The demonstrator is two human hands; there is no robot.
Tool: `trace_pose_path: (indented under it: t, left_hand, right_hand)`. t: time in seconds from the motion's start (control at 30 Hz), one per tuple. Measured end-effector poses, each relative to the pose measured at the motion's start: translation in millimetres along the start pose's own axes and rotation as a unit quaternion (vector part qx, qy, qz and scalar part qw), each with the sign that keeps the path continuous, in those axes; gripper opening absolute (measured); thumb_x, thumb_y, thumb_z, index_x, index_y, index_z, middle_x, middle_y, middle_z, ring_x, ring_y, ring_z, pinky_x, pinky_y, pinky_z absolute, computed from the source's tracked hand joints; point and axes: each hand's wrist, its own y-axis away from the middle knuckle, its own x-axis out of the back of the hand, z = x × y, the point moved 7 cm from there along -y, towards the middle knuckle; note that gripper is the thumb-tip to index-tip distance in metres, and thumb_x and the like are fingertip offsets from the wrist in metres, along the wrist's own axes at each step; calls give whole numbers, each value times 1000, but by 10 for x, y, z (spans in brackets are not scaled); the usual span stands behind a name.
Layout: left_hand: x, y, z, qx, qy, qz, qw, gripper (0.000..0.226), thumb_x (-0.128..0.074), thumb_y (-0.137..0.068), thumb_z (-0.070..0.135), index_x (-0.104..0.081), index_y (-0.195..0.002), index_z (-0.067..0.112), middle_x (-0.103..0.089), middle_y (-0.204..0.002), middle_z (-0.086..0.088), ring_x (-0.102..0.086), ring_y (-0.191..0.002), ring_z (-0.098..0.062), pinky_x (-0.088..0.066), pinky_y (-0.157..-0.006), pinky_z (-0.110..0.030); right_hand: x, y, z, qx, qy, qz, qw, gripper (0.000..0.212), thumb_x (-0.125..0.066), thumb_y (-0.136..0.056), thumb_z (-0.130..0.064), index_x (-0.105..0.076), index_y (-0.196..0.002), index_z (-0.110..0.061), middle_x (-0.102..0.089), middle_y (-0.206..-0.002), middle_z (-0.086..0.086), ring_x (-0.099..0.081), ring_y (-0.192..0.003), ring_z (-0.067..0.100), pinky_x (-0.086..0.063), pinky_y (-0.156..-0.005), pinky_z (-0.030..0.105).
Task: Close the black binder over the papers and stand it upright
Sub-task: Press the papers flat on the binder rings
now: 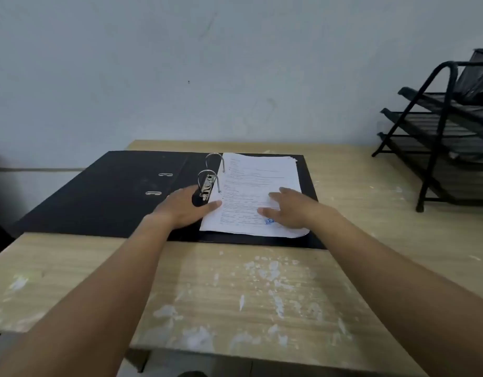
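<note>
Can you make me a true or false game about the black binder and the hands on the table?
1. The black binder is lying open and flat on the table. True.
2. The papers are on the left cover. False: they lie on the right half, beside the metal rings.
3. The right hand rests flat on the papers. True.
4. The left hand is lifting the left cover. False: it sits by the ring clip near the papers' left edge, and the cover lies flat.
5. A black wire tray rack stands at the right side of the table. True.
6. The binder is standing upright. False: it has not been closed or stood up yet.
</note>
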Motion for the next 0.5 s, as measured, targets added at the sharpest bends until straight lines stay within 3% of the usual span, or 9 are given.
trace_pose_path:
  t: [0.07,0.17,0.33,0.5]
  left_hand:
    - [-68,-23,-55,13,-59,-2,998,87,-46,-74,77,-40,-140,20,-42,-147,-4,-35,-137,-24,-25,-114,-46]
    - [-197,-164,-170,9,-96,22,995,107,-28,-64,90,-34,-144,19,-36,-151,-4,-26,-142,-24,-13,-117,-51]
    - [-212,-282,-160,9,-103,50,993,98,-30,-75,82,-25,-149,18,-23,-158,-4,-13,-147,-23,-5,-119,-48]
    - [-267,-358,-198,25,-118,34,992,102,-19,-71,87,-17,-151,24,-9,-162,-1,-1,-149,-22,1,-119,-49]
  right_hand:
    - [-47,-12,8,3,16,17,1000,76,-32,-94,-65,-23,-153,-19,-19,-161,9,-18,-148,27,-21,-118,45]
    - [-182,-84,28,-9,34,21,999,80,-27,-93,-66,-12,-156,-19,-4,-164,10,0,-151,29,-4,-121,50]
    - [-227,-178,6,-24,24,51,998,80,-23,-93,-67,-7,-156,-21,4,-165,9,10,-151,32,4,-120,53]
    - [-272,-220,75,-30,28,83,996,79,-17,-91,-72,-7,-156,-29,6,-165,2,13,-151,28,11,-118,54]
